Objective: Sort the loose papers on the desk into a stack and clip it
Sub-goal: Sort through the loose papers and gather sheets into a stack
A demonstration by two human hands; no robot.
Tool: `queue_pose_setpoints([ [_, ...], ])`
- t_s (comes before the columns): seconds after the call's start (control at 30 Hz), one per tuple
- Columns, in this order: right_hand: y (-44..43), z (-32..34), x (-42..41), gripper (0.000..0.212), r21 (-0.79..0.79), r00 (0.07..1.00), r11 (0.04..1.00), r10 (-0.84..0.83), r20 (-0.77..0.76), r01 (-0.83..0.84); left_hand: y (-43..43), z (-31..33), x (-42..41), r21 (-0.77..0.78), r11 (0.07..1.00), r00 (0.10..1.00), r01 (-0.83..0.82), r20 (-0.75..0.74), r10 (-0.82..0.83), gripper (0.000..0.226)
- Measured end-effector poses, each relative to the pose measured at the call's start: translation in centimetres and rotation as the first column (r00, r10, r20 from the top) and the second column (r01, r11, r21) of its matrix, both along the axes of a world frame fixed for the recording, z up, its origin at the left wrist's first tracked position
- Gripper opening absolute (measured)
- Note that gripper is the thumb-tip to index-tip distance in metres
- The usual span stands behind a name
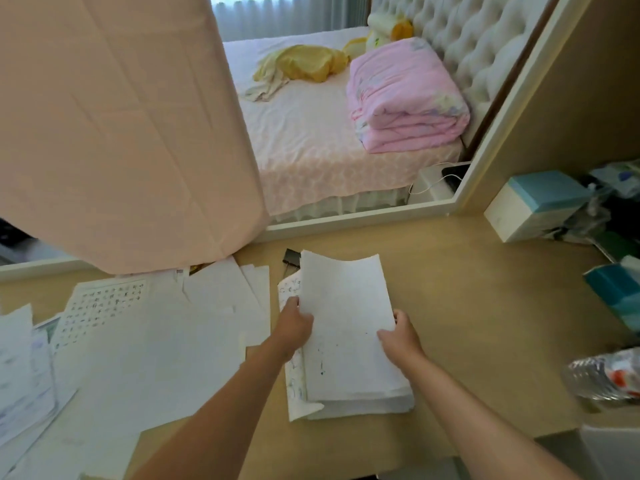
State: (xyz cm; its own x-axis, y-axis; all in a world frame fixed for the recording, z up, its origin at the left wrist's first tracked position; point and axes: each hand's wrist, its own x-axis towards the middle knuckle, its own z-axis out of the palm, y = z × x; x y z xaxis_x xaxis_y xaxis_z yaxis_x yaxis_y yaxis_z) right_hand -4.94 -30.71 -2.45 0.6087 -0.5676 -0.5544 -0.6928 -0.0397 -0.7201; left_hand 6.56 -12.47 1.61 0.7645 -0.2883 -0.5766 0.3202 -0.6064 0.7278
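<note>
Squaring stack point(349, 341) mid-counter point(467, 306): left hand point(294, 327) and right hand point(401, 336) fingers clamped on its edges. Loose papers point(156, 341) left of stack unsorted; binder clip point(291, 258) behind stack, unused.

**Stack at centre, loose sheets to its left**

The stack point(349, 341) of white sheets lies on the table, its far edge lifted and curled, and a written page juts out along its left side. The loose papers point(166, 341) overlap in a spread left of it, some printed with characters. A black binder clip point(292, 258) sits just behind the stack's far left corner.
</note>
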Motion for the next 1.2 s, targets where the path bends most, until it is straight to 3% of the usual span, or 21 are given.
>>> queue_pose_setpoints([
  [0.1,-1.8,-1.1,0.0,0.032,0.088,0.999,0.996,0.017,-0.032,-0.014,-1.6,1.8,0.2,-0.022,1.0,1.0,-0.012,-0.016,0.012,0.034],
  [0.2,-3.5,-1.8,0.3,0.04,0.273,0.995,0.962,-0.014,0.099,-0.014,-1.6,5.3,0.7,-0.17,0.985,0.999,-0.036,-0.032,0.031,0.028],
  [0.27,-4.8,-1.6,0.7,0.054,0.468,0.976,0.88,-0.026,0.214,-0.079,-1.1,7.6,1.1,-0.254,0.966,0.999,-0.038,-0.032,0.031,0.026],
  [0.37,-6.6,-1.1,1.4,0.069,0.714,0.95,0.684,-0.099,0.297,-0.152,-0.1,8.0,2.3,-0.275,0.953,0.992,-0.126,-0.058,0.114,0.03],
  [0.47,-7.5,-0.7,2.3,0.059,0.809,0.944,0.553,-0.109,0.311,-0.202,0.3,5.7,2.9,-0.234,0.939,0.961,-0.253,-0.17,0.217,0.034],
  [0.6,-7.0,-1.0,2.5,0.057,0.749,0.989,0.645,0.09,0.121,-0.15,1.7,0.4,1.3,0.073,0.947,0.925,-0.313,-0.204,0.321,0.027],
  [0.7,-6.0,-1.0,1.6,0.047,0.651,0.98,0.748,0.194,-0.034,-0.126,3.8,-2.9,0.1,0.154,0.935,0.92,-0.32,-0.184,0.346,0.029],
  [0.87,-4.9,-1.7,0.9,0.039,0.344,0.958,0.918,0.256,-0.131,-0.199,5.1,-3.6,-0.1,0.116,0.915,0.915,-0.386,-0.078,0.395,0.038],
  [1.07,-2.4,-2.1,2.2,0.046,0.221,0.883,0.888,0.442,-0.16,-0.404,6.1,-3.6,-1.0,0.01,0.938,0.932,-0.347,-0.111,0.345,0.055],
  [1.13,-1.5,-1.9,2.4,0.046,0.188,0.856,0.872,0.484,-0.182,-0.453,6.6,-3.9,-1.1,-0.076,0.952,0.954,-0.295,-0.075,0.29,0.063],
  [1.2,-0.9,-1.4,2.6,0.06,0.166,0.847,0.867,0.496,-0.191,-0.47,7.3,-3.3,-1.2,-0.202,0.947,0.968,-0.249,-0.061,0.242,0.067],
])
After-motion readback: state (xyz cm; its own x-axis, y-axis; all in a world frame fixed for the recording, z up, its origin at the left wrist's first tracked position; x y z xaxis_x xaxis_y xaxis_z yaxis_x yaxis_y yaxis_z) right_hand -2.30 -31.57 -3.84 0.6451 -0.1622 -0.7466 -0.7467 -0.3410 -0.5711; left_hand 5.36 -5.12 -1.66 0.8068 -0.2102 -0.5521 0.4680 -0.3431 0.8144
